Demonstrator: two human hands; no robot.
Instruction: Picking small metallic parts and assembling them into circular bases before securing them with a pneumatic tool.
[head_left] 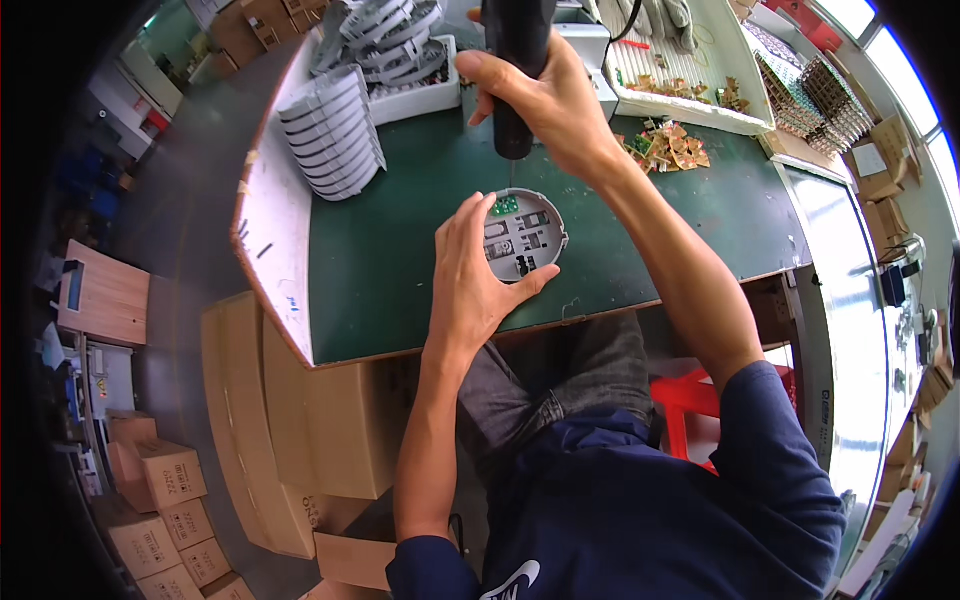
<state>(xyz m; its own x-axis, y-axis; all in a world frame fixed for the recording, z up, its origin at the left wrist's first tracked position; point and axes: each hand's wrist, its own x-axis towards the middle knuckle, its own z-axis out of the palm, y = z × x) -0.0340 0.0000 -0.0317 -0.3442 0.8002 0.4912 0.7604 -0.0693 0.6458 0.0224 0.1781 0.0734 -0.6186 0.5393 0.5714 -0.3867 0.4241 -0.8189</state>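
My left hand (pixel 475 265) grips a round grey plastic housing (pixel 553 247) by its edge, holding it on the green bench top. Inside the housing are several cut-outs, dark fittings and a small green circuit board (pixel 505 206) at its far edge. Above it, my right hand (pixel 545 95) is wrapped round a black electric screwdriver (pixel 513 135), held upright. Its thin bit points down at the far rim of the housing, by the circuit board; whether it touches a screw I cannot tell.
Stacked grey curved housings (pixel 330 135) stand at the left beside a white foam tray (pixel 425 95). A pile of small circuit boards (pixel 668 147) lies to the right, before another white tray (pixel 690 110). A raised white board (pixel 275 220) edges the bench's left side. Cardboard boxes (pixel 320 400) stand below.
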